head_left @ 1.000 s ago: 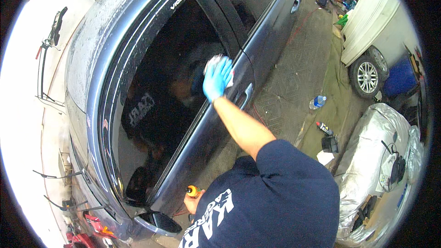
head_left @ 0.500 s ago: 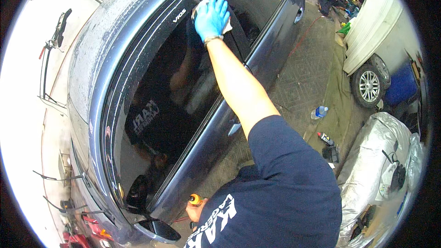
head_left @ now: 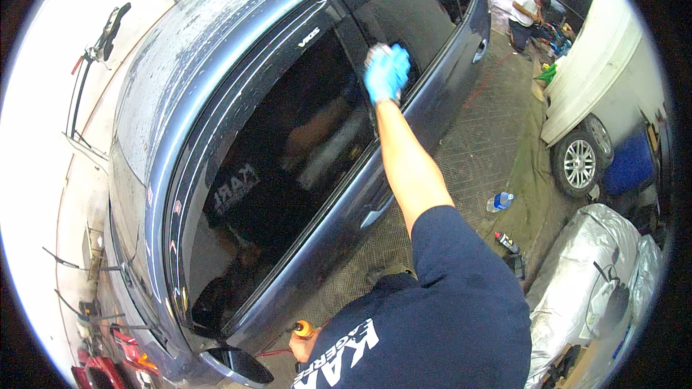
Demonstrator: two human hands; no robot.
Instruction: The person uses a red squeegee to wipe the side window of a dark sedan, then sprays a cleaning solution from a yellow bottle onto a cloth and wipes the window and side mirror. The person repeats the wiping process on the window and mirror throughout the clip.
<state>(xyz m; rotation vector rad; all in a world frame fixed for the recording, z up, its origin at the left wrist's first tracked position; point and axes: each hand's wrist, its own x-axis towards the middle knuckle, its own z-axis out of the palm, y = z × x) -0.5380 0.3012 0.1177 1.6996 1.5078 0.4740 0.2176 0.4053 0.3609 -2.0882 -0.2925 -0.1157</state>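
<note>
My right hand, in a blue glove, presses a whitish cloth to the car's side, over the dark pillar and the front of the rear window. Most of the cloth is hidden under the palm and fingers. Low in the picture, my bare left hand grips a yellow-orange bottle-like thing with a dark end; my shirt covers much of that hand. Before me is a blue car with a dark front window, which mirrors my body. Water drops dot its roof.
A side mirror juts out at lower left. On the patterned floor stand a water bottle and a dark, red-capped bottle. To the right are wheels and a silver-covered bulk. A person crouches far right.
My right hand has slid the cloth from the front window's rear edge, rightward and down over the pillar onto the rear window. The view has shifted slightly; my left hand keeps its hold.
</note>
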